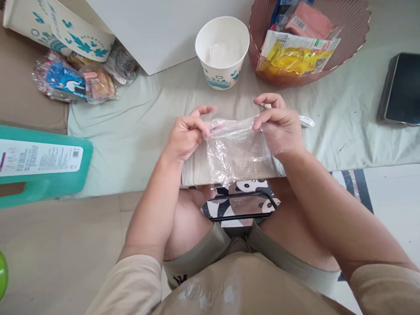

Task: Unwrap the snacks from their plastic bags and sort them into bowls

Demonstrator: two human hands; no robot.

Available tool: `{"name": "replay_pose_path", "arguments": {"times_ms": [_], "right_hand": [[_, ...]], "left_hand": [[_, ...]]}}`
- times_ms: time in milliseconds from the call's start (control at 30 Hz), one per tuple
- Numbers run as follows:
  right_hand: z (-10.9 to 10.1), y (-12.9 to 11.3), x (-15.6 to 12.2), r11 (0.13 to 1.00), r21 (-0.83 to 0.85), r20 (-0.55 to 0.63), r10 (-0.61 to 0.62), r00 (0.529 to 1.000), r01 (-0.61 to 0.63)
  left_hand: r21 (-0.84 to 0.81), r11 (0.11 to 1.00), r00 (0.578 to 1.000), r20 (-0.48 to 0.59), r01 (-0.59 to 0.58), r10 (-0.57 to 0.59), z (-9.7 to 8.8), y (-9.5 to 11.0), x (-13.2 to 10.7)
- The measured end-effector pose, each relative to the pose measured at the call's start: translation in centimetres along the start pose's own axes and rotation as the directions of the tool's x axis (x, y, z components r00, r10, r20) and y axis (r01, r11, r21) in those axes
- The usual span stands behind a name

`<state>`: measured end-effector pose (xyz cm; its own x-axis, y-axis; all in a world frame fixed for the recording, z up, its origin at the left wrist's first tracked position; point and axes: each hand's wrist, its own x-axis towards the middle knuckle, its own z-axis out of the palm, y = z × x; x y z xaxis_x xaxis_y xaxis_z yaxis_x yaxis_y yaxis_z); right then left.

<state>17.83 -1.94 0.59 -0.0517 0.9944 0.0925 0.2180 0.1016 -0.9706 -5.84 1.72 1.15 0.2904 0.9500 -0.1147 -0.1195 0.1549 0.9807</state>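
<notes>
A clear plastic bag (pixel 238 151) is stretched between my two hands above the cloth's front edge. My left hand (pixel 190 133) pinches its upper left corner between thumb and forefinger. On the other side, my right hand (pixel 278 124) grips the upper right corner. A thin white object (pixel 306 121) sticks out from behind the right hand; the hand hides most of it, so I cannot tell whether it is held. Just beyond the hands stands a white paper cup (pixel 222 52) with blue-green prints, upright, with something clear inside.
A pink ribbed bowl (pixel 351 48) holds several packets. A dark flat device (pixel 402 89) lies on the right. At left are a green jug (pixel 78 175), wrapped snacks (pixel 65 81) and tilted paper cups (pixel 82 37). A white box (pixel 154 35) stands behind.
</notes>
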Motion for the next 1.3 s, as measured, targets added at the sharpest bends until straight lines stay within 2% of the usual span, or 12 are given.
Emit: {"name": "replay_pose_path", "arguments": {"times_ms": [100,133,233,367,533,633,733,833,900,967,1100,1300], "right_hand": [[-0.2,-0.1,0.0,0.995,0.021,-0.114,-0.094,0.989,0.097],[-0.3,-0.2,0.0,0.994,0.002,-0.113,-0.105,0.988,0.106],[-0.5,-0.4,-0.2,0.991,-0.036,-0.067,-0.131,0.989,0.129],[-0.4,0.0,-0.4,0.990,-0.043,0.020,-0.135,0.991,0.136],[-0.6,0.0,-0.3,0.984,-0.089,0.047,-0.151,0.987,0.155],[-0.9,-0.1,-0.2,0.992,-0.022,0.011,-0.127,0.992,0.127],[-0.9,0.4,0.0,0.996,0.091,-0.021,-0.008,1.000,0.009],[-0.6,1.4,0.1,0.995,0.082,-0.072,0.057,0.996,-0.051],[-0.4,2.0,0.1,0.999,0.024,-0.082,0.032,0.996,-0.030],[-0.3,2.2,0.0,1.000,0.015,-0.040,0.025,0.999,-0.024],[0.0,1.4,0.0,0.987,0.143,0.069,0.067,0.995,-0.076],[0.6,-0.3,-0.1,0.951,0.282,0.191,0.076,0.979,-0.129]], "left_hand": [[0.057,0.997,0.999,-0.016,-0.044,0.045,-0.3,-0.6,0.2],[0.083,0.995,0.998,-0.030,-0.056,0.058,-0.4,-0.8,0.3],[0.120,0.990,0.992,-0.091,-0.079,0.090,-0.5,-1.2,0.6],[0.090,0.993,0.981,-0.169,-0.083,0.097,-0.7,-1.5,1.0],[0.037,0.998,0.983,-0.175,-0.057,0.063,-0.9,-1.4,1.2],[0.008,1.000,0.981,-0.191,-0.027,0.028,-0.9,-1.0,1.3],[-0.020,1.000,0.978,-0.210,-0.024,0.019,-0.8,-0.7,1.3],[-0.037,0.999,0.980,-0.196,-0.038,0.030,-0.7,-0.5,1.1],[-0.046,0.998,0.984,-0.175,-0.051,0.042,-0.7,-0.5,1.0],[-0.053,0.997,0.987,-0.155,-0.061,0.053,-0.9,-0.5,0.8],[-0.086,0.994,0.993,-0.108,-0.061,0.052,-1.2,-0.5,0.4],[-0.232,0.972,0.999,-0.018,0.033,-0.038,-0.9,0.9,0.0]]}}
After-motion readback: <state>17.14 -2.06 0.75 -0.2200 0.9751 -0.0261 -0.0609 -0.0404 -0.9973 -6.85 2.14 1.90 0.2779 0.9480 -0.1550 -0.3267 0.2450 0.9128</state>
